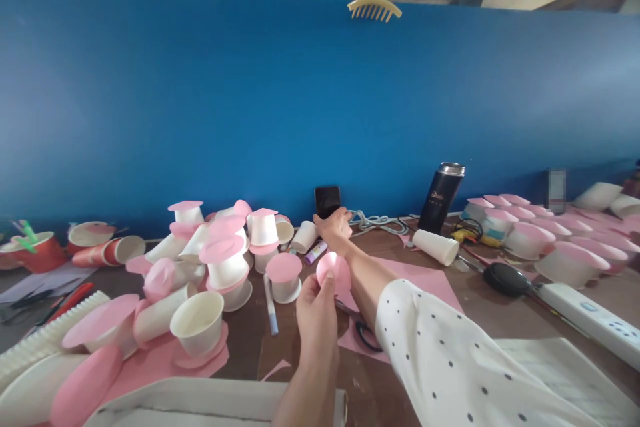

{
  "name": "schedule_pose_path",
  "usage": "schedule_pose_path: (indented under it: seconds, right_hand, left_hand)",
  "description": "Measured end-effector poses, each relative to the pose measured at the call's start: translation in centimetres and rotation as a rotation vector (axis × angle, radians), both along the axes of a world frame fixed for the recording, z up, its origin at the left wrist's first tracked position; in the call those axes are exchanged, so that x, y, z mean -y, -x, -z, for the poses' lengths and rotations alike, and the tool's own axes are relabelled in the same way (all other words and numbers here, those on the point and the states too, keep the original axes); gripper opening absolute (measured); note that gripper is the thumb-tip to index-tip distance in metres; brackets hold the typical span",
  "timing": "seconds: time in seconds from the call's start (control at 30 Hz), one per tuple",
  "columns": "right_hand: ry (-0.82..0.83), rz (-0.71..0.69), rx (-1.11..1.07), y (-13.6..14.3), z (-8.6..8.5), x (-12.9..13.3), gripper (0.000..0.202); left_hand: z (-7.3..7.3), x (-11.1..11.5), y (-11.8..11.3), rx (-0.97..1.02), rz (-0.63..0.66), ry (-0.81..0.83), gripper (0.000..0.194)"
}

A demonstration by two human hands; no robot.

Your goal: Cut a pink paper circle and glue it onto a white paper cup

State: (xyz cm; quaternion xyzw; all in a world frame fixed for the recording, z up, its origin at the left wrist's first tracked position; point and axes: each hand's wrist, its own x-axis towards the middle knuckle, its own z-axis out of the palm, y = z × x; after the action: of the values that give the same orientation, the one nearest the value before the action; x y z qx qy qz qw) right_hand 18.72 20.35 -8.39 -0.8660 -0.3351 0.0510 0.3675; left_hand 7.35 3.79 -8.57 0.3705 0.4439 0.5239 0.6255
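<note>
My left hand (pixel 317 307) pinches a round pink paper disc (pixel 336 272) between thumb and fingers above the brown table. My right hand (pixel 334 223) reaches past it to a dark phone (pixel 327 199) leaning on the blue partition; its fingers are at the phone's lower edge, and whether they grip it is unclear. Just below that hand lies a purple glue stick (pixel 316 251). Scissors with black handles (pixel 367 335) rest on pink paper (pixel 420 283), partly hidden by my right arm. A white cup with a pink disc on top (pixel 284 277) stands left of my left hand, beside a marker (pixel 271 307).
Many white cups with pink discs (pixel 225 267) crowd the left side, and more (pixel 573 263) stand at the right. A black flask (pixel 441 199), a lying cup stack (pixel 435 247), a white cable (pixel 380 221) and a power strip (pixel 590 317) are to the right. A white box edge (pixel 200 400) is in front.
</note>
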Motion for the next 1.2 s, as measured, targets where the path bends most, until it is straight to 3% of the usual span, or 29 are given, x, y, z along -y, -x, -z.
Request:
schedule_pose_path:
  seconds: [0.3, 0.43, 0.63, 0.77, 0.97, 1.2]
  right_hand:
    - [0.080, -0.040, 0.020, -1.0, -0.2, 0.1, 0.087]
    - [0.090, -0.098, 0.108, -2.4, -0.1, 1.8, 0.092]
    - [0.048, -0.383, 0.378, -4.5, 0.5, 6.3, 0.050]
    - [0.094, -0.635, 0.532, -5.4, 0.6, 7.7, 0.036]
    - [0.198, -0.835, 0.688, -6.6, -0.3, 6.4, 0.031]
    - [0.169, -0.797, 0.778, -8.1, -3.1, 4.2, 0.035]
  left_hand:
    - [0.8, -0.5, 0.0, -0.037, 0.006, -0.026, 0.036]
    - [0.9, -0.6, 0.0, -0.048, 0.022, -0.024, 0.035]
    - [1.1, -0.4, 0.0, -0.052, 0.054, -0.076, 0.032]
    - [1.7, -0.5, -0.1, -0.073, 0.082, -0.072, 0.031]
    - [2.6, -0.8, -0.3, -0.126, 0.085, -0.061, 0.033]
    - [1.9, -0.7, -0.4, -0.124, 0.103, -0.042, 0.032]
